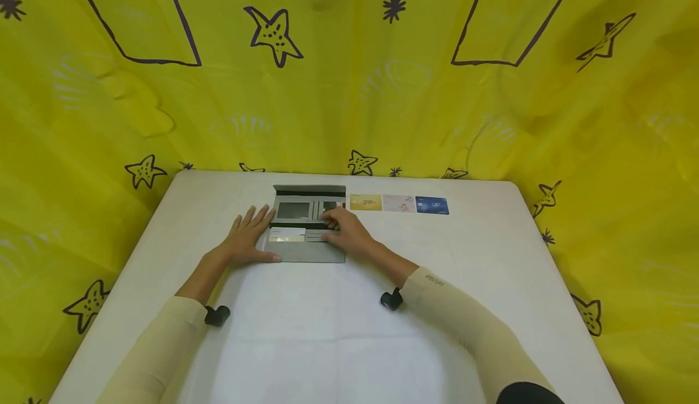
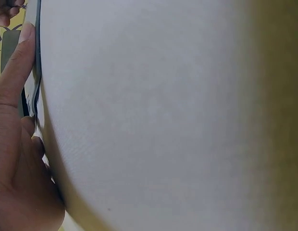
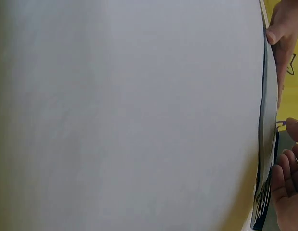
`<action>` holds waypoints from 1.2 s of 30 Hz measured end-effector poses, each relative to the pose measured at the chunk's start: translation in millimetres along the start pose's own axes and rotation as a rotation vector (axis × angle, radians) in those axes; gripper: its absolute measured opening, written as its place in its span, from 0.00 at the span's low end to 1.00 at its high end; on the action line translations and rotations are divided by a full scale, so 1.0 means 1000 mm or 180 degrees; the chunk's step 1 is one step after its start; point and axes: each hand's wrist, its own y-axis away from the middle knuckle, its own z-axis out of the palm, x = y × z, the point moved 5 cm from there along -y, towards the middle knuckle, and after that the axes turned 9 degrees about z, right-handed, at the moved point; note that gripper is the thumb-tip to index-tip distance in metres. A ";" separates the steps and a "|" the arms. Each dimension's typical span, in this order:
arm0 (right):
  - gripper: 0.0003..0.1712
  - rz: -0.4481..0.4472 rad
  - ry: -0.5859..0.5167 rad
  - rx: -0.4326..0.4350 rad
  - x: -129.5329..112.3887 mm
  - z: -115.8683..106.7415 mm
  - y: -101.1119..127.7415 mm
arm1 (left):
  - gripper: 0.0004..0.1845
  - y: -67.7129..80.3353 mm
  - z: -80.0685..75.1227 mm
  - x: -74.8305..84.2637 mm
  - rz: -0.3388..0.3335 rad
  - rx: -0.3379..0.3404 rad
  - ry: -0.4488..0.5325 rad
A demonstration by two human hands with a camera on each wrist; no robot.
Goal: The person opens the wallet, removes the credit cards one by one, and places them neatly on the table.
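A grey wallet [image 1: 306, 254] lies unfolded near the table's far edge, with slots and a dark window in its upper panel. A white and yellowish card [image 1: 287, 235] shows on the left of its lower panel. My left hand [image 1: 247, 237] is spread along the wallet's left edge, thumb [image 2: 17, 67] on the lower panel. Bent fingers of my right hand [image 1: 349, 231] reach over the wallet's right-hand slots, beside a partly covered dark card-like piece [image 1: 331, 205]. The right thumb appears apart from the fingers; whether they pinch anything is hidden.
Right of the wallet, a yellow card [image 1: 365, 202], a pale patterned card [image 1: 398, 203] and a blue card [image 1: 432, 205] lie in a row. The white table [image 1: 306, 355] stands against a yellow curtain [image 1: 327, 101] with star drawings.
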 end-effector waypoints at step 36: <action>0.18 -0.0068 -0.0275 -0.0279 -0.038 0.040 -0.012 | 0.67 -0.001 0.003 -0.003 0.0009 -0.0048 -0.0026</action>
